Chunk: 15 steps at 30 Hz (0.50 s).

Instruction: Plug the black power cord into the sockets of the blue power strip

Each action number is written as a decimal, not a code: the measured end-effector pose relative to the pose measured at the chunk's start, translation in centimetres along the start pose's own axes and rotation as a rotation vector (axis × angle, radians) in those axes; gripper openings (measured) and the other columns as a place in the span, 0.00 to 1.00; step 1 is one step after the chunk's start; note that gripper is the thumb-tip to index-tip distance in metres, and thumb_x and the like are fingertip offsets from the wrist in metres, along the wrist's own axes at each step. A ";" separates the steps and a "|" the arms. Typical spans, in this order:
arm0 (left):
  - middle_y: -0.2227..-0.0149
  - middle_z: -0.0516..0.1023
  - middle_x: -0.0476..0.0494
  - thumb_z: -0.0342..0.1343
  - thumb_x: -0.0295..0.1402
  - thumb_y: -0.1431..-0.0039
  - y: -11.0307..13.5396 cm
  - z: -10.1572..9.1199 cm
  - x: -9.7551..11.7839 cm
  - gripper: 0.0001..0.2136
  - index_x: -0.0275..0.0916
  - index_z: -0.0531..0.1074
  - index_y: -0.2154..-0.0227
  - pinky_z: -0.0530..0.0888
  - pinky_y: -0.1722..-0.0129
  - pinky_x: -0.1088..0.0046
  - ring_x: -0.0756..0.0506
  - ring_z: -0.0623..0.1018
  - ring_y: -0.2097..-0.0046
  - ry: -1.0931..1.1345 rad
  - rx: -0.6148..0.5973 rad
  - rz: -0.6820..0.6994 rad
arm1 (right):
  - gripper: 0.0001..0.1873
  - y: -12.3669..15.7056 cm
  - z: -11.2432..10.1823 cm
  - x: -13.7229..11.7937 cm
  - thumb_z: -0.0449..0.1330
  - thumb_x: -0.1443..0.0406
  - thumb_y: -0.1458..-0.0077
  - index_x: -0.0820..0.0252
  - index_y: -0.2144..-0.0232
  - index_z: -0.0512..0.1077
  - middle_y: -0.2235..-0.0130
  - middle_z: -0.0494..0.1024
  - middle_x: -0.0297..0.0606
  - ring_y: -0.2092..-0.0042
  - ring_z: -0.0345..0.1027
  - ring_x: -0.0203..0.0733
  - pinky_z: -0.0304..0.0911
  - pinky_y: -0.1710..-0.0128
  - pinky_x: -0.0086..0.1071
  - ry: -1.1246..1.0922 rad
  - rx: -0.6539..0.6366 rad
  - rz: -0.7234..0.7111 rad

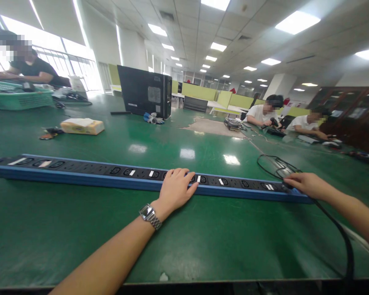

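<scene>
A long blue power strip [89,179] with a black socket face and small white labels lies across the green table. My left hand [176,188], with a metal watch at the wrist, rests palm down on the middle of the strip, its fingers stretched over the sockets. At the strip's right end my right hand [307,184] pinches a black plug [287,185] against the socket face. How deep the plug sits cannot be made out. From there a black cable [341,229] drops toward the front edge, while loops of cable [272,164] lie just behind the strip.
Behind the strip are a tissue pack [83,126], a black computer case [146,92] and blue-grey gloves [153,119]. A green basket [21,99] stands far left, near a seated person [33,67]. Two more people sit at the right. The table's front edge [203,281] runs below my arms.
</scene>
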<state>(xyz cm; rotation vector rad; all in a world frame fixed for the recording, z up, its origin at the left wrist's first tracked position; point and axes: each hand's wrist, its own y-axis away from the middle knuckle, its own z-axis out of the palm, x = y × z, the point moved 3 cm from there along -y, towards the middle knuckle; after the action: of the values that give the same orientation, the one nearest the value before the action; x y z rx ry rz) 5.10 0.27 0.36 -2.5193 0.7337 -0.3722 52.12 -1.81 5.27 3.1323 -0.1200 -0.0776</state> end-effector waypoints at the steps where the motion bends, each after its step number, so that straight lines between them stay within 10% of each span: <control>1: 0.49 0.73 0.40 0.45 0.44 0.36 0.0 0.0 0.0 0.18 0.42 0.71 0.51 0.62 0.47 0.59 0.40 0.70 0.48 -0.003 0.000 -0.003 | 0.20 -0.3 0.3 0.0 0.51 0.53 0.45 0.58 0.64 0.77 0.61 0.80 0.42 0.59 0.71 0.47 0.61 0.58 0.33 0.004 0.003 0.001; 15: 0.50 0.73 0.40 0.45 0.44 0.37 0.1 0.0 0.0 0.18 0.43 0.71 0.51 0.62 0.47 0.59 0.40 0.70 0.48 0.008 0.004 -0.005 | 0.18 0.0 1.7 -0.4 0.50 0.52 0.45 0.54 0.65 0.76 0.68 0.79 0.39 0.65 0.72 0.44 0.61 0.64 0.32 0.150 0.035 0.046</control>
<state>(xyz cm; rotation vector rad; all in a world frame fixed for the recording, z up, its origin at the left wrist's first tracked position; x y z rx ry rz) 5.04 0.22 0.36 -2.5178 0.7294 -0.3849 51.65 -1.74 3.63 3.1536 -0.1937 0.1615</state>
